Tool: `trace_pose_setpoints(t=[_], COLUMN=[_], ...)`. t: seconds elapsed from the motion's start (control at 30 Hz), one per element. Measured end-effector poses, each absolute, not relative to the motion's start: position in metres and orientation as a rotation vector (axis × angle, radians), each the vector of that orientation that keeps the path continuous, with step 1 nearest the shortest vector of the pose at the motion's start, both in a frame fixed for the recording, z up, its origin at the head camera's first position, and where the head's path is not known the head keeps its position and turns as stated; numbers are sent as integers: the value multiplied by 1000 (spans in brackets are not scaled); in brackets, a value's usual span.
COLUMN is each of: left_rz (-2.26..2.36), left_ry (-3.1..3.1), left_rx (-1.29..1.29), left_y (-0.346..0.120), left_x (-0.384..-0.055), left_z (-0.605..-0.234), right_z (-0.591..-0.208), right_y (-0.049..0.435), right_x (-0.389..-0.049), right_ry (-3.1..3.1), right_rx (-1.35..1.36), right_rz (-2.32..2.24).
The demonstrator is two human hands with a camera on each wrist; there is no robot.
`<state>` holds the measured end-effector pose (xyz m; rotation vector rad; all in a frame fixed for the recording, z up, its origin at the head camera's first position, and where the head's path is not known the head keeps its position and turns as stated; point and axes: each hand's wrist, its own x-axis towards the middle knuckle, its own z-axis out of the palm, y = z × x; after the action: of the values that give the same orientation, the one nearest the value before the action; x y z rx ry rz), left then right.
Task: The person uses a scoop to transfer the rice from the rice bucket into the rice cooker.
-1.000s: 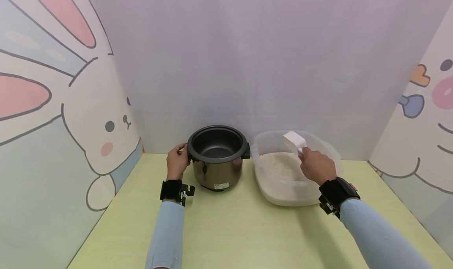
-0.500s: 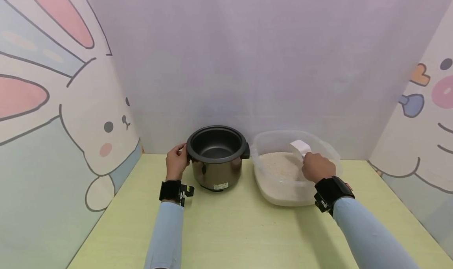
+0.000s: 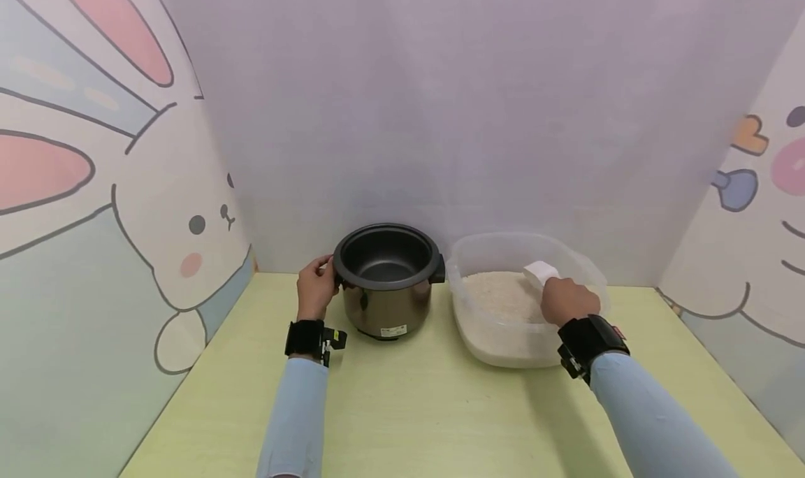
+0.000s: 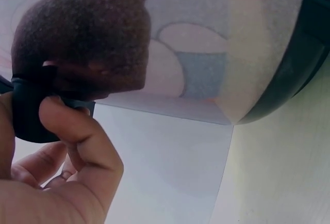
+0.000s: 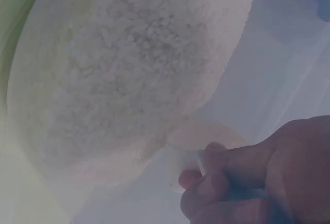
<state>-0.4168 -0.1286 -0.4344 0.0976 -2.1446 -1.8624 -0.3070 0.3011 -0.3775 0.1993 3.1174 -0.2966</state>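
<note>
Right, scooping looks to be under way at the right side: the right grip, fingers curled round the handle, holds a white plastic scoop tilted low inside the tub, by the far-right part of the rice. Whether its cup has bitten into the grains or carries any, I can't tell.

Over to the left, the left grip pinches the black side handle of the rice cooker, which stands upright on the counter. No rice shows on the cooker's matte dark bottom, so I'd call it early: no scoopful delivered, as far as the view reaches.

Lovely contrast here: glossy brown metal, rounded and mirror-like, against milky translucent plastic with soft corners, and fine, pale grains heaped unevenly.
</note>
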Motion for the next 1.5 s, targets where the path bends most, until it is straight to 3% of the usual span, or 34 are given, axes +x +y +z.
trace_pose_setpoints(t=[0.43, 0.83, 1.03, 1.5], left_rz=[-1855, -1867, -1858, -1872], left_ry=[-2155, -2148, -2155, -2154], left_rx=[74, 115, 114, 93], left_y=[-130, -131, -130, -127], left_x=[-415, -412, -412, -414], left_z=[-433, -431, -431, -433], right_z=[-381, -381, -382, -381], right_y=[309, 303, 307, 316], right_x=[-318, -321, -325, -327], right_ry=[2944, 2889, 2853, 2570], right_rx=[124, -188, -218, -318], right_rz=[-368, -479, -539, -901])
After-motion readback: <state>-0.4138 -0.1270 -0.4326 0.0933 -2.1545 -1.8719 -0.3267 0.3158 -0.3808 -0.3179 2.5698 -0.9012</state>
